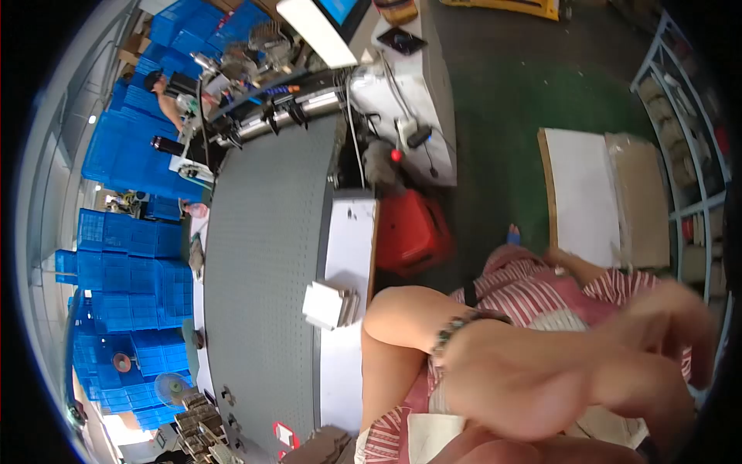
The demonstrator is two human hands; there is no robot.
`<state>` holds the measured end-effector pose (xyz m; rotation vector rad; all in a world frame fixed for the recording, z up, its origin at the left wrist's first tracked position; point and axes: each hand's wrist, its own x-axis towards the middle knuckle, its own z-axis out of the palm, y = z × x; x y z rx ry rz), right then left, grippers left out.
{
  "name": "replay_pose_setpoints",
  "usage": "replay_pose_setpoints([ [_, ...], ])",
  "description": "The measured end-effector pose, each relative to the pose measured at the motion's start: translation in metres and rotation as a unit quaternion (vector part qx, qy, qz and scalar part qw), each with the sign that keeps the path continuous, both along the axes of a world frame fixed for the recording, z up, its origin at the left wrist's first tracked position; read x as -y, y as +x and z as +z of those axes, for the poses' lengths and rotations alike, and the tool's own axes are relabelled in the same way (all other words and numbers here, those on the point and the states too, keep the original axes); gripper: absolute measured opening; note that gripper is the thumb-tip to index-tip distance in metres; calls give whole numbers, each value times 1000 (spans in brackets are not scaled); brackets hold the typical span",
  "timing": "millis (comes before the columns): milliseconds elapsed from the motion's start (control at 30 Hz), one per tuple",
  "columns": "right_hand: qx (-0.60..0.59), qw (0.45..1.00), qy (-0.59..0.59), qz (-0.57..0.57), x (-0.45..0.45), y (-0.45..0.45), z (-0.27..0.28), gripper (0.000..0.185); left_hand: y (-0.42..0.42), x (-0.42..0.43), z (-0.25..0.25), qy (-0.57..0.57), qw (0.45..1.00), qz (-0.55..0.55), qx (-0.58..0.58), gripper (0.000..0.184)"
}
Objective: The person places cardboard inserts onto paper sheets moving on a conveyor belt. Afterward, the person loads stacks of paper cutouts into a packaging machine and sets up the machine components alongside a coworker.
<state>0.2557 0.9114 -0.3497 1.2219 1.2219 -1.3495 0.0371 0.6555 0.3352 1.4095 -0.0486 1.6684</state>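
Observation:
My left hand (pixel 533 387) is raised close to the camera, large and smeared by motion. A dark beaded bracelet (pixel 456 332) circles its wrist, and the elbow is bent beside the table edge. Its fingers blur together, so I cannot see whether anything is in them. Part of my right arm (pixel 580 267) shows below a red-and-white striped sleeve (pixel 634 286); I cannot separate its hand from the blurred skin at the lower right. Nearest the left elbow, a small stack of white flat boxes (pixel 328 305) lies on the white table edge (pixel 348 240).
The view is turned sideways. A grey perforated work surface (pixel 267 255) runs beside the white edge. A red stool (pixel 413 232) stands near a white cabinet (pixel 433 100) with cables. Blue crates (pixel 131 271) are stacked beyond; another person (pixel 166 104) is there. Shelves (pixel 680 147) stand opposite.

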Motion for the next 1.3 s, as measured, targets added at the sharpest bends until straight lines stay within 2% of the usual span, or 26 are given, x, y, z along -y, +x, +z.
replay_pose_setpoints([
  [67, -112, 968, 94, 203, -21, -13, 21, 30, -7, -46, -7, 18, 999, -32, -21, 65],
  [100, -148, 946, 128, 260, -38, -20, 27, 30, -5, -70, -12, 30, 998, -50, -35, 66],
  [200, -191, 919, 178, 296, -93, -39, 39, 31, -13, -132, -37, 68, 986, -120, -89, 71],
  [267, -209, 911, 195, 297, -129, -49, 52, 31, -33, -168, -53, -14, 980, -182, -83, 70],
  [300, -216, 906, 203, 303, -144, -50, 52, 31, -45, -183, -56, -13, 979, -185, -86, 70],
  [333, -229, 897, 213, 312, -159, -53, 51, 31, -56, -194, -57, -72, 981, -157, -92, 55],
  [400, -280, 870, 235, 331, -185, -63, 58, 32, -71, -213, -57, -134, 978, -128, -92, 44],
  [500, -339, 834, 266, 345, -211, -102, 65, 33, -92, -239, -53, -134, 988, -66, 23, 62],
  [533, -299, 846, 268, 352, -217, -123, 38, 32, -100, -246, -50, -102, 994, -15, 21, 52],
  [600, -262, 857, 264, 357, -219, -170, 40, 32, -116, -261, -47, -63, 997, 28, 26, 46],
  [733, -410, 843, 159, 309, -183, -291, 83, 30, -160, -287, -60, -40, 997, 65, 6, 42],
  [800, -431, 834, 157, 306, -178, -307, 92, 31, -187, -298, -92, -93, 991, 97, -27, 33],
  [833, -436, 828, 168, 309, -179, -312, 94, 32, -210, -299, -106, -170, 977, 99, -80, 21],
  [900, -475, 795, 225, 301, -191, -344, 101, 37, -238, -316, -176, -243, 953, 171, -63, 30],
  [933, -494, 778, 250, 296, -200, -357, 107, 40, -250, -316, -208, -354, 914, 191, -52, 32],
  [967, -305, 839, 245, 379, -222, -366, 138, 48, -264, -317, -236, -427, 887, 175, -27, 32],
  [1000, -275, 856, 296, 323, -239, -370, 180, 40, -272, -318, -264, -456, 873, 175, -2, 32],
  [1033, -244, 850, 329, 331, -267, -371, 171, 36, -280, -320, -286, -481, 858, 177, 16, 32],
  [1067, -221, 822, 375, 368, -297, -368, 154, 35, -288, -324, -296, -479, 861, 170, 19, 34],
  [1100, -158, 897, 365, 195, -341, -356, 86, 40, -297, -327, -305, -478, 863, 163, 19, 37],
  [1133, -106, 855, 358, 359, -362, -361, 116, 39, -305, -333, -316, -487, 856, 171, -17, 45],
  [1167, -70, 854, 395, 331, -384, -355, 123, 39, -315, -342, -318, -461, 871, 170, -2, 50],
  [1233, -17, 885, 391, 251, -457, -305, -27, 32, -336, -356, -327, -475, 870, 133, -2, 54],
  [1267, -8, 933, 330, 143, -452, -324, 18, 32, -341, -366, -329, -480, 867, 134, 5, 54],
  [1300, 12, 962, 272, 23, -449, -340, 57, 32, -346, -378, -330, -453, 863, 214, -63, 54],
])
